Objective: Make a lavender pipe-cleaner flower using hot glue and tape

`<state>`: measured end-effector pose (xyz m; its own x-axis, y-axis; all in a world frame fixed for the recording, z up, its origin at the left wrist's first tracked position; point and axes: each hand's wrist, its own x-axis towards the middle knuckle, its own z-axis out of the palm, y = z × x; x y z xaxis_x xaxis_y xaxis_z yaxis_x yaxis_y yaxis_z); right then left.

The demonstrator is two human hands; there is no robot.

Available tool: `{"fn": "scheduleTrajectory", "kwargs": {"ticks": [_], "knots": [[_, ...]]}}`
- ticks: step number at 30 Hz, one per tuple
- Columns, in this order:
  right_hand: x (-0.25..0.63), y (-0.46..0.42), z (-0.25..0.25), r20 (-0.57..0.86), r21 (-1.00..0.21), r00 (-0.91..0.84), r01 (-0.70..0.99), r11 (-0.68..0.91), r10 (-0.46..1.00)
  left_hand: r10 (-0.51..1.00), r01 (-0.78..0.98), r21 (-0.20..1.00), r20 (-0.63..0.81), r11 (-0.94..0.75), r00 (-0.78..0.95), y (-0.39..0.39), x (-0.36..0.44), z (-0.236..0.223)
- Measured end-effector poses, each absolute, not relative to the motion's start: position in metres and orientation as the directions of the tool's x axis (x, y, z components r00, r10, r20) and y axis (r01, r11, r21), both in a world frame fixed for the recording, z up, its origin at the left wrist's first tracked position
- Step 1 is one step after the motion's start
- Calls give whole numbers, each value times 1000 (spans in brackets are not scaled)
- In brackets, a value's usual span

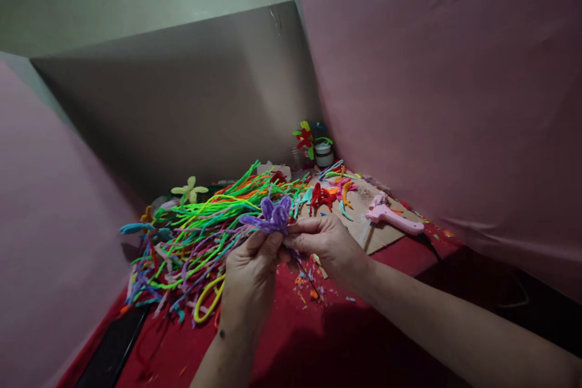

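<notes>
A purple pipe cleaner flower with looped petals is held up over the front of the table. My left hand pinches its base between thumb and fingers. From the right, my right hand is closed on the same base, its fingertips close to the left thumb. A thin dark stem slants down below the hands. Behind and left of the flower spreads a big pile of pipe cleaners in green, orange, purple and other colours. What lies between the fingertips is partly hidden.
On a brown board at right lie a pink glue gun and red pipe cleaner pieces. A white jar and a red flower stand behind. Fuzz scraps dot the red cloth. A black flat object lies front left.
</notes>
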<state>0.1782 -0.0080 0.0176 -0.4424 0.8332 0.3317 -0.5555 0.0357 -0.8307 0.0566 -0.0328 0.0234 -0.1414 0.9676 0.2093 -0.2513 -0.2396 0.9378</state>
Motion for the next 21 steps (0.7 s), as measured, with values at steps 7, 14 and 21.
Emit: {"fn": "scheduleTrajectory", "kwargs": {"ticks": [7,14,21], "knots": [[174,-4,12,343,-791,-409,-611,25,846,970,-314,919,208,-237,-124,-32,56,25],[169,-6,8,293,-750,-360,-661,-20,885,950,-344,891,241,-297,-196,-34,58,22],[163,-9,9,221,-598,-308,-792,-121,925,970,-328,922,148,-206,-192,-34,60,29]]}}
